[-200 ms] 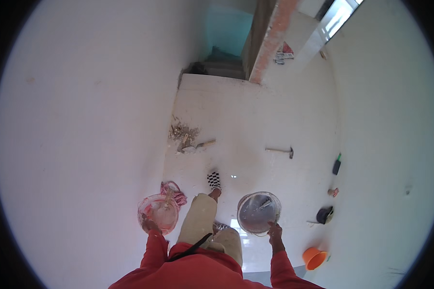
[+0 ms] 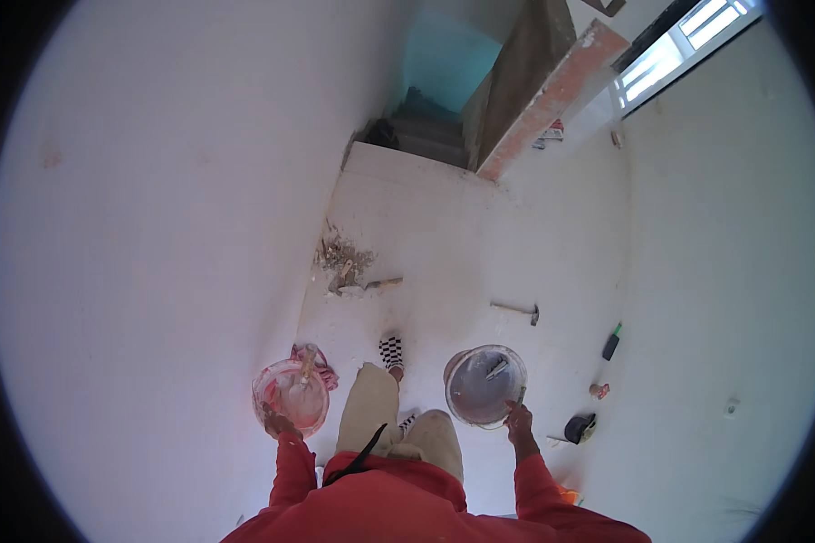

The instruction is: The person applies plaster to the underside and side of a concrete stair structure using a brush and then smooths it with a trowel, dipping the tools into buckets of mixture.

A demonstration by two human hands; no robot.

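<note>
My left hand (image 2: 279,423) is closed on the near left rim of a pink-and-white bucket (image 2: 257,387), which has pale, wet-looking stuff inside and a brush-like tool at its far side. My right hand (image 2: 519,422) grips the near right rim of a larger whitish bucket (image 2: 458,414). Grey liquid fills much of that bucket, and a slim tool (image 2: 496,369) lies in it. My legs stand between the two buckets. Behind the left bucket shows a bunched pink cloth (image 2: 330,376).
Ahead, a debris pile (image 2: 346,258) lies with trowels (image 2: 385,283) beside the left wall. A hammer (image 2: 519,311) rests mid-floor. Along the right wall are a green-handled brush (image 2: 612,342) and a dark cap (image 2: 580,428). Stairs (image 2: 426,140) descend beyond the floor edge, beside a partition (image 2: 552,95).
The view has turned and shifted slightly. The orange bucket at the lower right is now mostly hidden by my right sleeve. Both hands keep hold of their buckets.
</note>
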